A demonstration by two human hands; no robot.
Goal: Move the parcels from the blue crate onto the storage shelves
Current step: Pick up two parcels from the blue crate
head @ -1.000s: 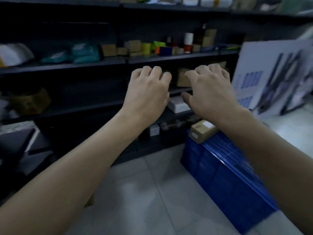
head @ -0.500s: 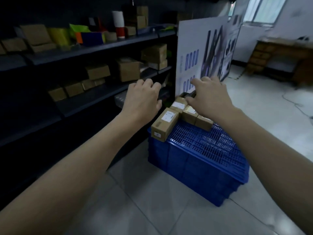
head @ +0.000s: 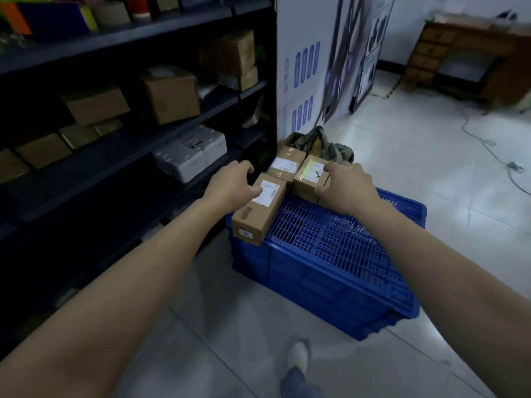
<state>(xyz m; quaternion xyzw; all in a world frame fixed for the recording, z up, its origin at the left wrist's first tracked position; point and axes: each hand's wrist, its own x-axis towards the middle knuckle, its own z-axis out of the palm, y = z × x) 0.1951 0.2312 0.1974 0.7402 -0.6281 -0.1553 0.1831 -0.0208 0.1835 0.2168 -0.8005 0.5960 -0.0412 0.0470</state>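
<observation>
- Three taped cardboard parcels sit on the crate (head: pixel 330 239), at its far left corner, right beside the shelves (head: pixel 120 152)
- They look small, stiff and probably light; the tape looks slick, so bare side faces are the safer hold
- Left grip (head: pixel 232 186) curls round the far end of the long box (head: pixel 258 214), thumb on its label
- Right grip (head: pixel 344 188) clasps the square box (head: pixel 310 179), fingers over its far edge; the middle box (head: pixel 287 165) is untouched
- Half a second ago both hovered just above; now they're down on cardboard, and the view has swung closer to the crate
</observation>
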